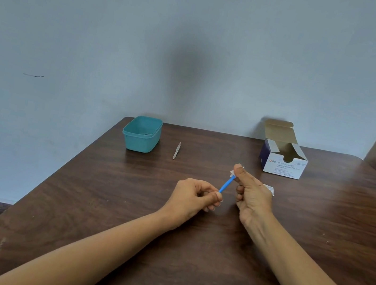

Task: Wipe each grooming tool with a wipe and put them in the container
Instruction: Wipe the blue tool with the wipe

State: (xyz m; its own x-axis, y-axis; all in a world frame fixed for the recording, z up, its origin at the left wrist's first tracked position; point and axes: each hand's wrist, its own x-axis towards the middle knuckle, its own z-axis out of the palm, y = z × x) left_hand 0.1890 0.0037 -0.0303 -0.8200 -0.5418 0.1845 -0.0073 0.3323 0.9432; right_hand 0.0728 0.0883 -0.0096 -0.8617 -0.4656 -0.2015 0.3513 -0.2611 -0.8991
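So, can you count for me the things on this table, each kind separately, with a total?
Grooming tools: 2 (blue tool, tweezers)
Wipe: 1
Teal container: 1
Alcohol swab box: 1
Torn wrapper: 1
Total: 6

Two bare hands are showing: one left hand (194, 194), one right hand (251, 195). Grooming tools in plain sight are numbering two: one blue-handled tool (226, 185) and one pair of metal tweezers (176, 150). One white wipe (232, 173) is showing. One teal plastic container (140, 143) is standing open; something small is lying inside, but its kind and count cannot be told. One open box of alcohol swabs (284, 167) is counting as the only box. One torn white wrapper (270, 189) is peeking out. One brown wooden table (188, 254) is carrying the lot.
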